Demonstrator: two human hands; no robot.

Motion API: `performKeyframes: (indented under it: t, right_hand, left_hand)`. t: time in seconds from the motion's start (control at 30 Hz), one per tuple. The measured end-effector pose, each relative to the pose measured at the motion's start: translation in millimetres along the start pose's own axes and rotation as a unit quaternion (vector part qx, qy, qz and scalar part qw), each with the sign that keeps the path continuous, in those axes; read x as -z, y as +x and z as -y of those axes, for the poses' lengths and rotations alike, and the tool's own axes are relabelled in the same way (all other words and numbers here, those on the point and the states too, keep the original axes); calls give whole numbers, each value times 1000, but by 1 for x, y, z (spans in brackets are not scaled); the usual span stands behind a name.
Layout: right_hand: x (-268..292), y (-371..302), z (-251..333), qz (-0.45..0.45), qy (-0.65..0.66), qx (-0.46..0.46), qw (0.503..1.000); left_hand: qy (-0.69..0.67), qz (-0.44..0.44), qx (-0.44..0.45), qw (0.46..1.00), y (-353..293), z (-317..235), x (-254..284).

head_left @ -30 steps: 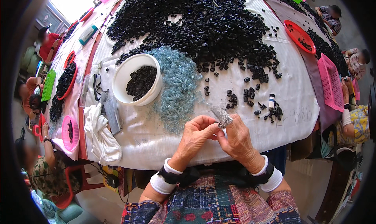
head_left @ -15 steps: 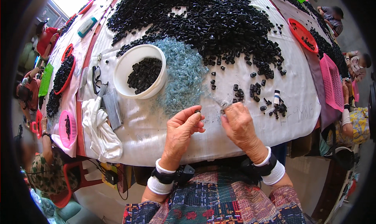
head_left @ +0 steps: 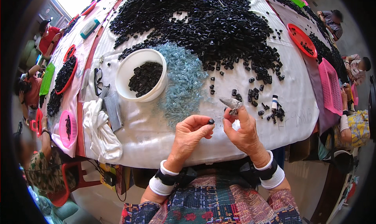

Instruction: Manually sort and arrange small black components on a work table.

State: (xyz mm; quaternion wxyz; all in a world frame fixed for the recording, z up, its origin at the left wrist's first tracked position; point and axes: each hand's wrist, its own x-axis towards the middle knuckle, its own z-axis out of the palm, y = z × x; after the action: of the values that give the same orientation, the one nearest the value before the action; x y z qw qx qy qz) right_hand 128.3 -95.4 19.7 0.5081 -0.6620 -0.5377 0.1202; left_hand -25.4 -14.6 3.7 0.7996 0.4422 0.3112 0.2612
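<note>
As two hands hover over the white cloth table cover [head_left: 156,145], count is: 1 round white plastic bowl [head_left: 125,75] w/ a pile of small black pieces [head_left: 145,79] inside; 1 big heap of glossy black plastic pieces [head_left: 196,32], too many to count; 1 heap of clear pale-blue coiled pieces [head_left: 182,83], same; 1 pr of black-framed glasses [head_left: 96,83]; 1 crumpled white cloth bundle [head_left: 102,132]; 1 folded grey cloth [head_left: 112,111]; 1 sm. upright white tube [head_left: 274,102] w/ dark bands. Off to the R: 1 red oval tray [head_left: 295,34] & 1 large pink slotted basket [head_left: 331,85].

In hand, 1 small dark cylindrical piece [head_left: 211,121] shows a smooth rounded end, rest hidden by fingers. Also 1 pointed silvery-grey crinkled strip [head_left: 232,103], tip to upper L.

Cyl. piece is btwn the hands, on the side facing the R one, apart from its fingers & nearer the body than the strip. Left hand [head_left: 190,134] is narrow, pinching it w/ thumb + forefinger. Right hand [head_left: 245,137] has thumb & forefinger apart; strip lies at the forefinger, can't tell if gripped or fastened on.
</note>
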Motion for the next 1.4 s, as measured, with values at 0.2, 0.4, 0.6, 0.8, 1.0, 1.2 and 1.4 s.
performKeyframes:
  t: [0.2,0.4,0.6,0.8,1.0,1.2,1.4]
  right_hand:
    - [9,-5,3,58,22,13,998]
    - [14,-6,6,38,13,26,999]
    - [11,-7,5,31,31,23,999]
    - [9,-9,0,26,1,26,999]
    - [14,-8,3,45,-53,70,995]
    - [17,-9,11,66,-58,86,992]
    - [15,-13,5,-4,-16,79,997]
  left_hand:
    - [11,39,26,999,4,-3,-7]
    - [-115,39,87,989,7,0,-12]
    - [-202,58,70,975,13,19,-4]
    - [-111,30,94,989,11,11,-12]
    - [4,53,68,996,10,6,-14]
    - [-3,75,44,996,10,7,-11]
    - [-66,79,53,993,11,12,-10]
